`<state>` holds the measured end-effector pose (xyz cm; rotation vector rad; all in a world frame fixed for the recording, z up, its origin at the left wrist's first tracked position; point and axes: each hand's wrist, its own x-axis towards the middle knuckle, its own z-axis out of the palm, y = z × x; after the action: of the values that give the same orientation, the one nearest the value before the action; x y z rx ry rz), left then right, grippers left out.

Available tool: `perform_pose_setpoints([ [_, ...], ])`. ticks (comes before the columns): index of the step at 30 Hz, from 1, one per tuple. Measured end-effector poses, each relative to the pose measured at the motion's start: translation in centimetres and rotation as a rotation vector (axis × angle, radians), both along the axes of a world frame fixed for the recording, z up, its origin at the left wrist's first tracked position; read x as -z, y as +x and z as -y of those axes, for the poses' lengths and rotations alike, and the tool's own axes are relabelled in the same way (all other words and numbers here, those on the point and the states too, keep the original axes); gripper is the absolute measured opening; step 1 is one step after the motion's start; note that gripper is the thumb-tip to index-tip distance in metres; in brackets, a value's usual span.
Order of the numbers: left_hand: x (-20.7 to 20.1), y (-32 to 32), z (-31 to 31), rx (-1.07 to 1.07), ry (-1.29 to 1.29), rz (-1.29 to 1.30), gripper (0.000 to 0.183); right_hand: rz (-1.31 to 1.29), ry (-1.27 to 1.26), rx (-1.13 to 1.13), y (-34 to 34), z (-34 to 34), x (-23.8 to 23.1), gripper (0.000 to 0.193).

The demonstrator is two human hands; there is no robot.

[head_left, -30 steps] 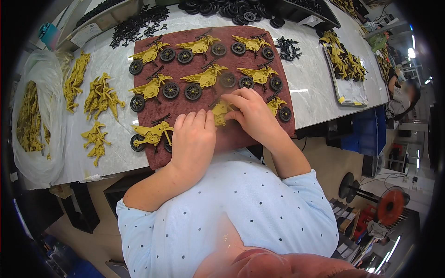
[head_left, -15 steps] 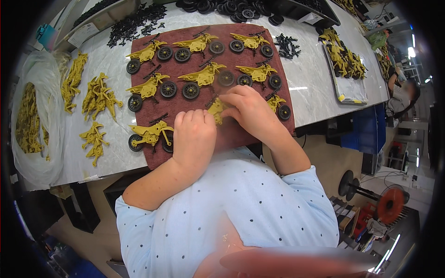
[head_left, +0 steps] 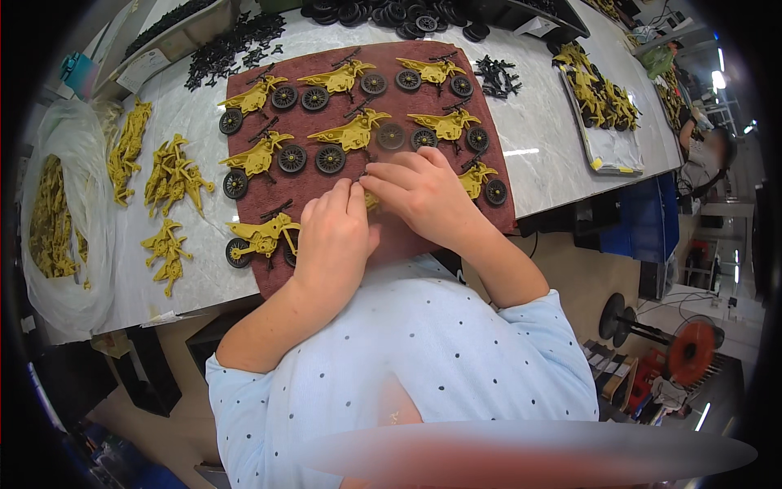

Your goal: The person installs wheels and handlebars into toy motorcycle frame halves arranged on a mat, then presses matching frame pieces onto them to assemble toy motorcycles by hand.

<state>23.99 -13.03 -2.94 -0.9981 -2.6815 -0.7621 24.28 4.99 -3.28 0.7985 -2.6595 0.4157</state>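
Both hands meet at the front of the maroon cloth (head_left: 314, 198), over a yellow toy motorcycle (head_left: 371, 202) that they mostly cover. My left hand (head_left: 332, 236) is closed round its left part, fingers pointing away from me. My right hand (head_left: 423, 196) pinches at its top, where a small dark bit shows between the fingertips. Left of my hands lies another yellow toy motorcycle (head_left: 265, 236) with black wheels, partly behind my left wrist. One more toy motorcycle (head_left: 474, 181) shows beyond my right hand. Two rows of similar toy motorcycles (head_left: 336, 79) lie farther back.
Yellow motorcycle bodies (head_left: 175, 175) lie in piles at left, beside a clear plastic bag (head_left: 90, 269) of more. Small black parts (head_left: 232, 49) and black wheels (head_left: 350, 11) are heaped at the back. A tray (head_left: 615, 151) at right holds yellow toys.
My hands have drawn closer together over the toy motorcycle. The right hand has shifted slightly left and now hides more of the yellow body; the left fingers reach farther forward.
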Motion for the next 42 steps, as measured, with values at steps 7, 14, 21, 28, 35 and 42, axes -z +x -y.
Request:
perform_pose_setpoints([
  [7,0.7,-0.7,1.1,-0.015,0.103,-0.098,0.034,0.034,0.004,-0.022,-0.9,0.5,-0.9,0.035],
  [14,0.8,-1.6,2.5,0.008,0.289,0.188,0.026,0.570,-0.688,0.035,-1.2,0.0,-1.6,0.061],
  [21,-0.4,-1.1,3.0,0.075,0.426,0.241,0.032,0.538,-0.808,-0.053,-0.1,0.7,-1.2,0.038],
  [28,-0.9,-0.8,3.9,0.191,0.496,0.010,0.041,0.349,-0.764,-0.072,1.6,2.0,-2.1,0.041],
  [35,-1.9,-0.4,4.5,0.225,0.468,-0.074,0.033,0.387,-0.784,-0.041,2.3,2.5,-2.6,0.040],
  [42,-2.7,0.0,4.7,0.133,0.304,-0.256,0.045,-0.068,-0.840,-0.039,2.1,2.5,-1.4,0.044],
])
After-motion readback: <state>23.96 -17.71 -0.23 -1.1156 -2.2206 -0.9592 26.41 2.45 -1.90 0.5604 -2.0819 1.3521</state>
